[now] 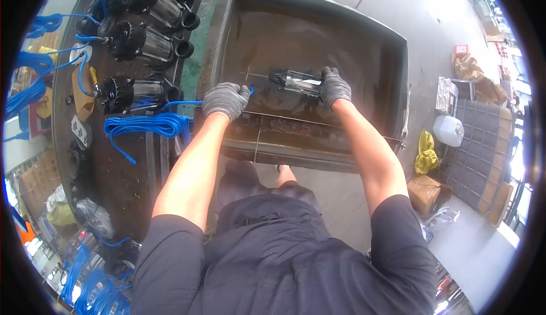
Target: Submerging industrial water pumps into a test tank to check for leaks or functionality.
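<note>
Both my hands wear grey knit gloves and reach into a big rusty metal tank (364, 36) of murky water. My right hand (334, 86) grips one end of a black-and-silver pump (296, 80) lying on its side in the water. My left hand (226, 99) is closed on the pump's blue cable (185, 103) at the tank's left rim. The cable runs left to a coiled blue bundle (149, 125) on the workbench.
A dark workbench (131, 184) on the left carries several more black-and-silver pumps (139, 44) with blue cables. A metal rack (284, 122) spans the tank's near side. On the right floor lie a white jug (448, 130), a yellow bag (426, 153), a cardboard box (426, 192) and grey mats (483, 155).
</note>
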